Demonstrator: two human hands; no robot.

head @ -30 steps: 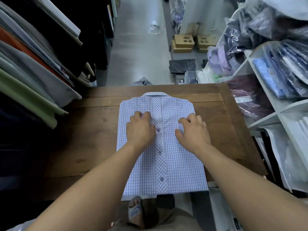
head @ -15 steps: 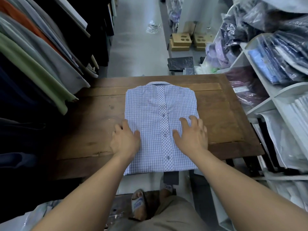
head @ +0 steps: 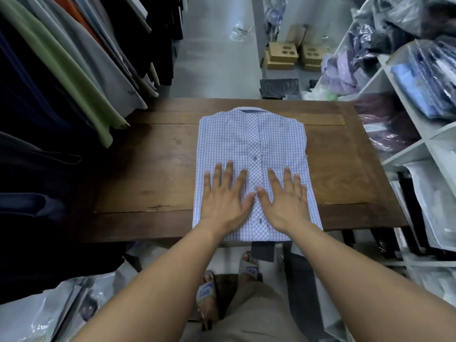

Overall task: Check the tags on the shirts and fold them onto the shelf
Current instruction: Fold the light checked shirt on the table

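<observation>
A light blue checked shirt [head: 251, 141] lies folded, buttons up and collar away from me, on the dark wooden table [head: 153, 164]. Its lower hem hangs slightly over the table's near edge. My left hand [head: 223, 198] lies flat with straight, spread fingers on the shirt's lower left. My right hand [head: 286, 199] lies flat in the same way on the lower right. The two thumbs nearly meet over the button placket. No tag shows.
White shelves [head: 404, 154] at the right hold bagged shirts. Hanging garments [head: 74, 70] crowd the left side above the table's edge. Cardboard boxes [head: 281, 55] and plastic bags lie on the grey floor beyond. My sandalled feet [head: 206, 292] stand below the table.
Both hands slid down the shirt from its middle toward the hem, then came inward, and their fingers straightened and spread flat. The shirt stays in place.
</observation>
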